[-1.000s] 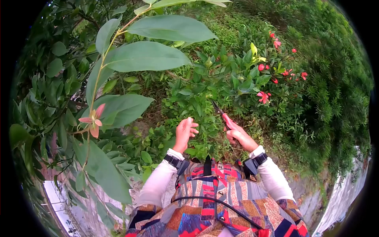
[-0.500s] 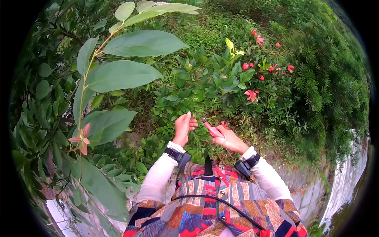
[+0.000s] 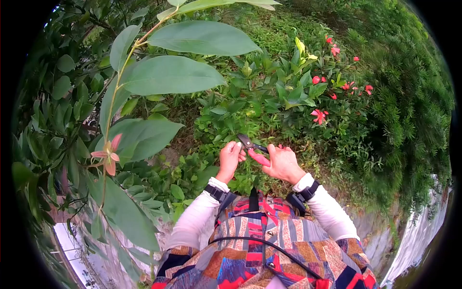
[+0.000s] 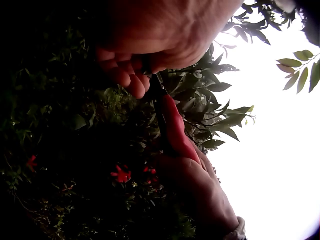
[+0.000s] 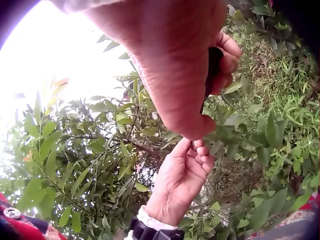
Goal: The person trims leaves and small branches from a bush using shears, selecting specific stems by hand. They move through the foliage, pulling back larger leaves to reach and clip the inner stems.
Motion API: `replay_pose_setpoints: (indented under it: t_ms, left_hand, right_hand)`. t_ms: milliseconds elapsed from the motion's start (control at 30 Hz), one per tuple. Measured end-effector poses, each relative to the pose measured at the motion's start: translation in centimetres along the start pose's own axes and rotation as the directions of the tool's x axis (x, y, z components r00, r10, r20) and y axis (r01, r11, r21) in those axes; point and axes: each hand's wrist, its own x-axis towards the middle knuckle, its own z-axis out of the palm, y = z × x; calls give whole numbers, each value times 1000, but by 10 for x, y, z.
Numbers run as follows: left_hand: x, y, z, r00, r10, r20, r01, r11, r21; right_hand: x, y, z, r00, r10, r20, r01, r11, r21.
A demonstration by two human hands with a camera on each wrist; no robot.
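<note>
Right-hand grip: right hand (image 3: 284,166) curled round the handles of the pruning shears with red grips and dark metal blades (image 3: 259,158); fingers closed on them, thumb uppermost.
Left-hand grip: left hand (image 3: 230,158) with fingers bent inward, thumb beside them; whether it pinches anything cannot be told.
Obstructions: long stem with broad, smooth, oval green leaves (image 3: 175,74) hangs across the left of the head view, clear of both hands; in the left wrist view the left hand hides the blade tips, and in the right wrist view the right hand hides most of the tool.
Surroundings: shrub with red, spread-petalled flowers (image 3: 318,116) beyond the right hand; dense, narrow-leaved green bush (image 3: 409,111) at far right.
Textures: star-shaped cluster of pinkish young leaves (image 3: 109,154) on the hanging stem; patchwork cloth garment (image 3: 236,229) crossed by a thin black cord (image 3: 269,244); white, creased sleeves (image 3: 192,219) under black wrist straps (image 3: 216,192).
Tool position: shears extend from the right hand toward the left, blades just beside the left fingertips; contact and blade gap unclear.
</note>
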Motion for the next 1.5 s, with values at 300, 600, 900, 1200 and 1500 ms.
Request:
replay_pose_setpoints:
  t_ms: [300,600,900,1200,1500]
  left_hand:
    - [-17,-9,-6,1000,-4,-19,5,997,78]
    - [-28,-21,-8,999,-1,-52,7,993,119]
    - [-38,-29,-2,997,2,-73,8,992,125]
    - [-49,-46,-3,987,20,-160,10,983,181]
    - [-60,-46,9,981,5,-195,21,991,131]
  right_hand:
    - [-4,-6,10,997,-70,-43,64,989,-134]
    - [-10,5,33,993,-117,-14,116,992,-47]
    - [-15,14,42,991,-130,-9,130,986,104]
    - [-11,14,39,986,-80,147,46,975,218]
    - [-28,30,38,984,-137,114,78,906,417]
